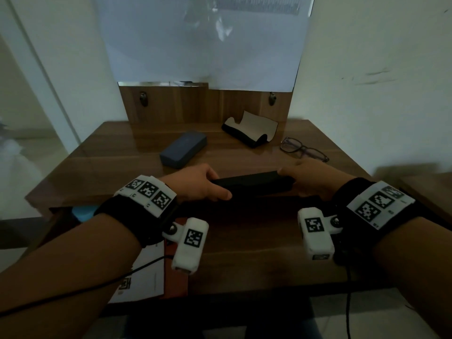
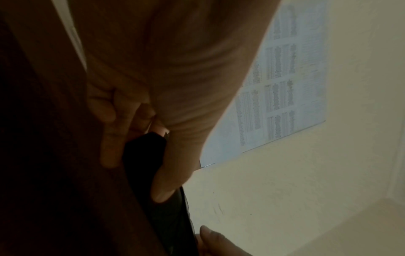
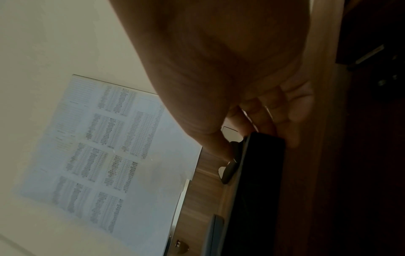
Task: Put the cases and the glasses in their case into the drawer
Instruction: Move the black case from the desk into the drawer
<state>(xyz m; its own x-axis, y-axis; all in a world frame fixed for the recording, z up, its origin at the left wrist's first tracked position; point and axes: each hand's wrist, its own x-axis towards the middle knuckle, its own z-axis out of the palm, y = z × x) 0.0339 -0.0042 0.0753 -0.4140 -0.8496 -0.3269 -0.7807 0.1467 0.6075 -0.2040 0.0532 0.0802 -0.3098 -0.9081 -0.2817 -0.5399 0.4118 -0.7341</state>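
Pale walls fill the upper part of the head view, with a large printed sheet (image 1: 205, 37) hanging at top centre over a wooden back panel (image 1: 195, 104) that carries two small metal fittings. Below it the glossy wooden tabletop (image 1: 122, 152) spans the middle of the frame; its right edge runs close to the wall, and its left edge has open floor beyond. At the bottom centre the pulled-out drawer (image 1: 244, 241) shows a dark wooden floor, with white papers (image 1: 144, 272) lying at its lower left.

Across the drawer's far edge, at frame centre, a long black case (image 1: 252, 183) is held level by both hands. The left hand (image 1: 195, 183) clamps its left end, thumb on the near side and fingers curled behind. The right hand (image 1: 315, 178) grips the right end the same way.

Behind them, left of centre, a closed dark blue case (image 1: 183, 149) lies on the table. Right of centre, near the back panel, an open black case with a pale lining (image 1: 249, 129) lies with its flap up. Just to its right, near the table's right edge, the glasses (image 1: 303, 149) lie unfolded, just beyond the right hand.
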